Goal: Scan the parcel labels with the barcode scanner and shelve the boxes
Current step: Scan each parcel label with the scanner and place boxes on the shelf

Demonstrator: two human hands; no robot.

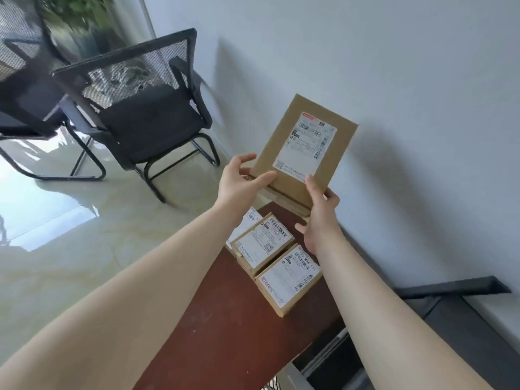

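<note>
A flat brown cardboard parcel (pixel 284 142) with a white shipping label (pixel 305 144) is held up in front of the wall, label facing me. My right hand (pixel 319 218) grips its lower right corner, thumb on the label side. My left hand (pixel 244 181) holds the lower left edge, thumb on the front and fingers spread behind. Below the hands, two small labelled boxes, one at the back (pixel 261 243) and one nearer me (pixel 288 278), lie on a dark red-brown table (pixel 225 333). A third label (pixel 250 220) peeks out behind them. No barcode scanner is in view.
Two black mesh chairs, one close (pixel 140 108) and one at the far left (pixel 22 80), stand on the glossy tiled floor (pixel 70 235). A pale wall (pixel 394 80) runs along the right. A dark grey frame (pixel 455 311) lies low at the right beside the table.
</note>
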